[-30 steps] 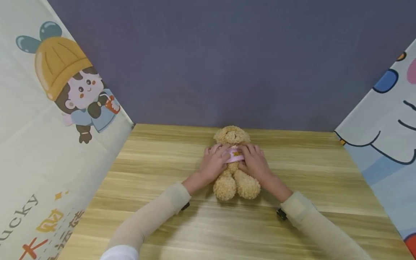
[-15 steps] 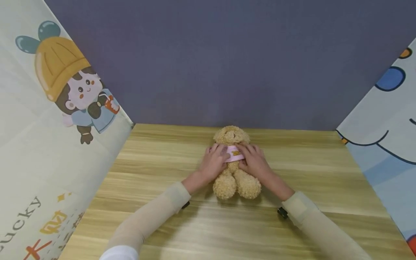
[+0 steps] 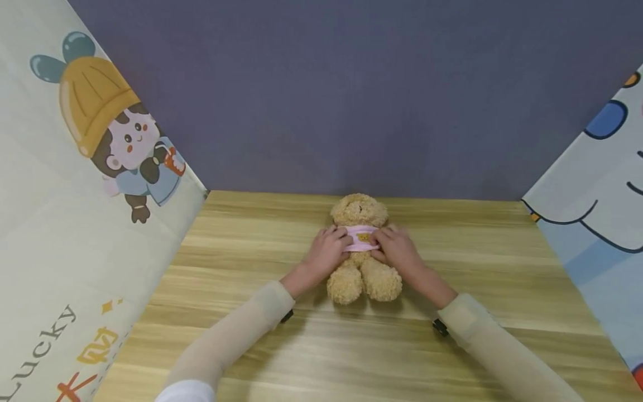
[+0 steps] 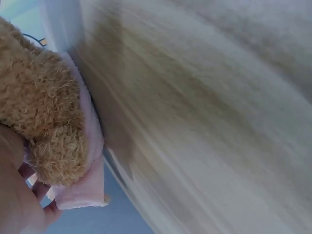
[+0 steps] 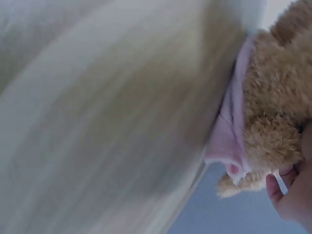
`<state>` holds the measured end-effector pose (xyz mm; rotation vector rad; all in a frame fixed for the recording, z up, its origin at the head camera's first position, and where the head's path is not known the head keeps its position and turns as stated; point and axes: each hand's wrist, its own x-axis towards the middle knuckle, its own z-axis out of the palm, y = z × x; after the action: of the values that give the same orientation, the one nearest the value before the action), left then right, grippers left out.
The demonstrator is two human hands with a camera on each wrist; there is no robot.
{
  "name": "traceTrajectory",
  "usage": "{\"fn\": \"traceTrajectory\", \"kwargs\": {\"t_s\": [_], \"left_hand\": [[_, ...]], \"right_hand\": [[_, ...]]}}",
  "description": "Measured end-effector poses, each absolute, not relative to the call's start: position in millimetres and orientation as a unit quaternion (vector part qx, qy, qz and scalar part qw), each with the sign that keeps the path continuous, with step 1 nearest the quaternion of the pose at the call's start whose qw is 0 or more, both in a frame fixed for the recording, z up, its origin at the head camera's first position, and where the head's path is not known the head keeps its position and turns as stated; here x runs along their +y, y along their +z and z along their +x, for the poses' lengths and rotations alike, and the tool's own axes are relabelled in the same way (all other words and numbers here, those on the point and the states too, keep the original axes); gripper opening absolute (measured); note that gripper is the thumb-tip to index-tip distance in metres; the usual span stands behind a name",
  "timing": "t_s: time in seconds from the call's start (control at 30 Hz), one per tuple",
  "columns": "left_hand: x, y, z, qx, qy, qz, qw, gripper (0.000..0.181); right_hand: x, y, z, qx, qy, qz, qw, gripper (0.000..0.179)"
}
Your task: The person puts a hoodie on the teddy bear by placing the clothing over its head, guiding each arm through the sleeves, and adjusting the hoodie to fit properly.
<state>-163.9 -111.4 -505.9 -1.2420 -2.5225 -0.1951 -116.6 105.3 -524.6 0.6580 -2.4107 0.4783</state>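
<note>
1. Teddy bear (image 3: 359, 259): lies on the tabletop (image 3: 241, 262), near the far edge, at 12 o'clock from the wearer. Its long axis runs from 12 to 6 o'clock; the head points to 12 and the feet to 6, the legs slightly parted. The front faces up in the head view.
2. Pink garment (image 3: 358, 247): spans the chest as a band, with a yellow-brown patch (image 3: 364, 237) on its front.
3. Left hand (image 3: 326, 252): at the bear's 9 o'clock side, fingers bent inward rather than spread, clamped on the garment's edge.
4. Right hand (image 3: 399, 254): at the bear's 3 o'clock side, fingers bent and drawn in beside the patch, pinching the garment. The exact contact of the thumb cannot be told.
5. Spacing: the two hands are apart, with the patch between them.
6. Surroundings: a grey-blue panel (image 3: 321, 100) rises at 12 o'clock; a printed panel (image 3: 30, 184) with a yellow-hatted character stands at 10 o'clock.
</note>
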Motion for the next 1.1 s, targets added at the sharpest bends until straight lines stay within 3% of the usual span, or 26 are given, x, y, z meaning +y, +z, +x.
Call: {"fn": "traceTrajectory", "kwargs": {"t_s": [0.17,0.3,0.4,0.53,0.7,0.83,0.97,1.1], "left_hand": [[-108.2,-503.8,-164.6,-0.883,-0.034,-0.427,0.192,0.018],[-118.9,-504.3,-164.7,-0.892,-0.054,-0.406,0.191,0.017],[-128.3,-506.1,-166.2,-0.896,-0.079,-0.399,0.179,0.015],[-130.1,-507.9,-169.5,-0.888,-0.094,-0.418,0.166,0.015],[-125.1,-511.1,-165.3,-0.89,-0.032,-0.412,0.192,0.016],[-122.0,-516.1,-162.3,-0.878,-0.012,-0.403,0.256,0.011],[-121.7,-519.4,-163.6,-0.849,-0.006,-0.427,0.312,0.008],[-125.2,-518.4,-164.4,-0.832,-0.04,-0.461,0.306,0.009]], "right_hand": [[105.7,-529.7,-122.3,-0.898,0.155,0.25,0.327,0.028],[112.3,-520.3,-116.3,-0.915,0.194,0.234,0.266,0.015],[118.8,-513.7,-111.6,-0.922,0.222,0.231,0.218,0.015],[122.2,-511.0,-108.3,-0.926,0.212,0.237,0.204,0.016],[120.5,-518.9,-107.1,-0.918,0.175,0.254,0.251,0.016],[121.6,-526.6,-106.6,-0.891,0.165,0.289,0.308,0.017],[123.5,-532.0,-106.6,-0.869,0.143,0.34,0.33,0.009],[124.4,-535.9,-108.8,-0.865,0.15,0.349,0.329,0.008]]}}
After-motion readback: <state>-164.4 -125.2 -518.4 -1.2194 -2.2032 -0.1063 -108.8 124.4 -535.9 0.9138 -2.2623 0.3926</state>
